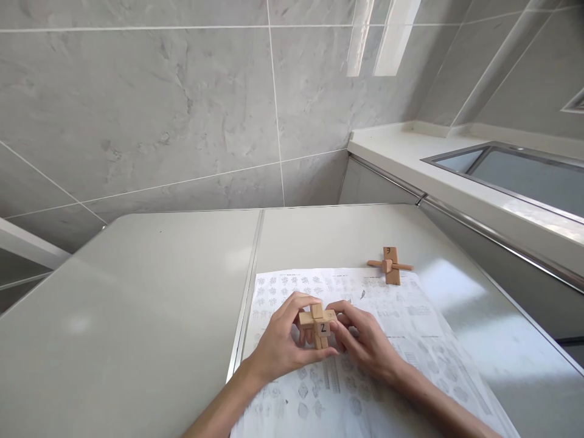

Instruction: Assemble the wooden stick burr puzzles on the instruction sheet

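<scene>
A pale wooden burr puzzle (322, 329), marked "2" on one block end, is held above a printed sheet. My left hand (285, 334) grips it from the left, index finger along the top and thumb under the bottom blocks. On the other side, my right hand (360, 334) pinches its right end with thumb and fingers. Some fingertips are hidden behind the blocks. The pieces interlock in a cross shape. Below both hands spreads the large printed sheet (319, 389) with rows of small diagrams.
A second wooden puzzle (391, 274), darker and marked "3", rests at the sheet's far right edge. The white table (150, 316) has a metal seam left of the sheet. To the right stands a counter (387, 143) with a sink (515, 164); a tiled wall closes the back.
</scene>
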Motion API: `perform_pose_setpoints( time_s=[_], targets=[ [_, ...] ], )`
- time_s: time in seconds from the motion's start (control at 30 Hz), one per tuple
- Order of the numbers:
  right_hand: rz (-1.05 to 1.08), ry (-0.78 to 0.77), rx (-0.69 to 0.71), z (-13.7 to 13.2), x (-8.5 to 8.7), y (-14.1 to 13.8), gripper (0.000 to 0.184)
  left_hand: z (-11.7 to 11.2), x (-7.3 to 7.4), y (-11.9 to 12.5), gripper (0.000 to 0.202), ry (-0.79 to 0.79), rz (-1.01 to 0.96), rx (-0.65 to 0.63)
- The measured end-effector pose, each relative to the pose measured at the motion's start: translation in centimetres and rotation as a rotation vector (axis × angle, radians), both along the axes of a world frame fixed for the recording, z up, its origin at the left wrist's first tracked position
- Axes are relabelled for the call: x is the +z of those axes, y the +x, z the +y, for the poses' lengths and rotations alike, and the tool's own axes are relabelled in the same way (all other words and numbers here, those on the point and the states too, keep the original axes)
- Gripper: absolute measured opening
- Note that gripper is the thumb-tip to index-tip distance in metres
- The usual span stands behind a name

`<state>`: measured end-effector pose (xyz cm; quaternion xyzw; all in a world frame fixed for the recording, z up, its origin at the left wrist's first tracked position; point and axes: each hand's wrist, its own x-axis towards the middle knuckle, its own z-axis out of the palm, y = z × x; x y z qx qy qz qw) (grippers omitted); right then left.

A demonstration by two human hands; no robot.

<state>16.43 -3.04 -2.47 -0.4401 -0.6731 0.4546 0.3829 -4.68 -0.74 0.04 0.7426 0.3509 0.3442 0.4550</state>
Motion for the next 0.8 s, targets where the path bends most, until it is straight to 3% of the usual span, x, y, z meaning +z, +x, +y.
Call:
perform_pose_setpoints(
  time_s=[0.3,0.53,0.67,0.8],
  targets=[
    [-0.014,-0.013,0.049,0.1,0.7,0.1,0.041,-0.2,0.5,0.0,0.066,0.058,0.064,-0.059],
    [-0.004,-0.042,0.067,0.1,1.3,0.4,0.047,-0.2,0.1,-0.1,0.067,0.099,0.063,-0.080],
    [0.112,-0.217,0.093,0.1,1.5,0.3,0.050,0.0,0.1,-0.1,0.070,0.083,0.066,-0.034],
    [0.419,-0.504,0.057,0.8,1.4,0.6,0.051,0.2,0.4,0.0,0.077,-0.108,0.073,0.063]
  ],
)
